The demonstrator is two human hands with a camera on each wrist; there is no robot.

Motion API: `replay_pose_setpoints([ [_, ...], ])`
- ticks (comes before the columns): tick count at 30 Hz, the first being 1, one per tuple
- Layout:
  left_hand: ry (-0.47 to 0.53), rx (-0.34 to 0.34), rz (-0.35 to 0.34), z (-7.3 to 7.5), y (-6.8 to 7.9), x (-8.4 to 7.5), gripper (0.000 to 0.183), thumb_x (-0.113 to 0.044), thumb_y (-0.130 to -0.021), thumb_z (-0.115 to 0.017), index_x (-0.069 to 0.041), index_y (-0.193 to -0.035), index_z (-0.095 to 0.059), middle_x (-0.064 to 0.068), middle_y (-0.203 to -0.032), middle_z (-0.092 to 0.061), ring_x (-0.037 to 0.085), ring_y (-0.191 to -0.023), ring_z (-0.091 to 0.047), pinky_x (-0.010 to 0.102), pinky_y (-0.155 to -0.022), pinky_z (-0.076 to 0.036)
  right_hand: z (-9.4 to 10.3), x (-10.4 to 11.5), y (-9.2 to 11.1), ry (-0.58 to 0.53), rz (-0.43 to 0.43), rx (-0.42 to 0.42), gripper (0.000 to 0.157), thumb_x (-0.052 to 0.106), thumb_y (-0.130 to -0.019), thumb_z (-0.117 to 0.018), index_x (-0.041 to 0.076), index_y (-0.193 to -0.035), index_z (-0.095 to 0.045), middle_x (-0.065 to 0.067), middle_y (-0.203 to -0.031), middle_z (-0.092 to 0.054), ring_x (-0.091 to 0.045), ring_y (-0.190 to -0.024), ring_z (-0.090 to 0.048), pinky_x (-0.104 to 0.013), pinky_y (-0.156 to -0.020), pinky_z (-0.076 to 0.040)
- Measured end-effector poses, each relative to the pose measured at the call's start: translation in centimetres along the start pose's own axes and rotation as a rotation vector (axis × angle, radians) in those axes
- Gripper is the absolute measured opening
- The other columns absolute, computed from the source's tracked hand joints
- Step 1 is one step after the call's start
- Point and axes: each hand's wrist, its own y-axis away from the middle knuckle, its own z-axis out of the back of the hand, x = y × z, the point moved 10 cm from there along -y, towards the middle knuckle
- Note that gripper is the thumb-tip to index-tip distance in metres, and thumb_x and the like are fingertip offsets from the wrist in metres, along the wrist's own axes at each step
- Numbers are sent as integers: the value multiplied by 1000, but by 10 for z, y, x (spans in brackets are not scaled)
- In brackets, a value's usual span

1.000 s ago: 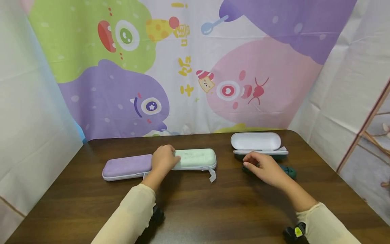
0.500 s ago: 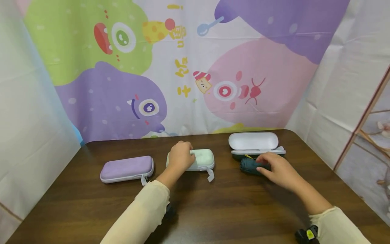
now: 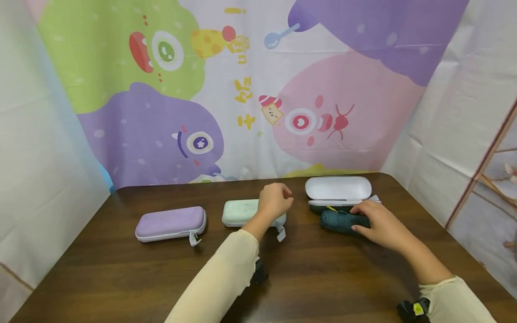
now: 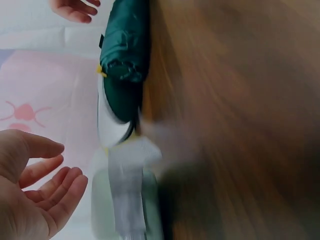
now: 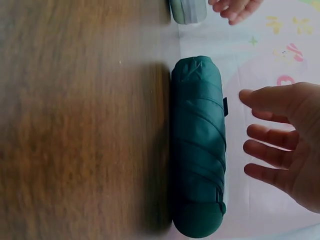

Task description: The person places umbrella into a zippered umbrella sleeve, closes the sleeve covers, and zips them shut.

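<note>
A dark green folded umbrella [image 5: 197, 145] lies on the table in front of an open case [image 3: 338, 188] with a pale lining. My right hand [image 3: 383, 226] hovers over the umbrella's right part; in the right wrist view its loosely bent fingers are apart from it. Above the right end of a closed mint-green zip case [image 3: 241, 212] is my left hand [image 3: 274, 201]. Its fingers are relaxed and hold nothing in the left wrist view, where the case's grey pull strap [image 4: 127, 195] shows. Part of the mint case is hidden behind the left hand and wrist.
A closed purple zip case [image 3: 170, 224] lies at the left of the brown wooden table [image 3: 307, 278]. A printed cartoon cloth [image 3: 250, 157] hangs behind the table's back edge, and pale cloths hang at both sides.
My left hand has moved right, from between the purple and mint cases to the mint case's right end. My right hand has shifted right and nearer, baring more of the umbrella.
</note>
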Motion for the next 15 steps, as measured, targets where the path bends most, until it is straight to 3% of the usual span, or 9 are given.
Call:
replay_pose_setpoints([
  [10,235,15,147,-35,-30,-8,7,-16,-87,-70,-13,-90,-76,-2,-87,-71,18,-82,-64,28,-66,-53,-13,-16,-1,46,-51,102,41,9,-70,-85,-4,-103,-64,-17,-101,-63,-39,-98,-59,-55,-87,-46],
  [15,326,47,222,-56,-39,-1,24,-14,-89,-69,-7,-112,-71,5,-110,-68,24,-104,-62,34,-81,-53,-26,-25,-2,78,-84,177,49,10,-70,-86,-8,-109,-63,-22,-106,-63,-41,-103,-58,-55,-90,-46],
])
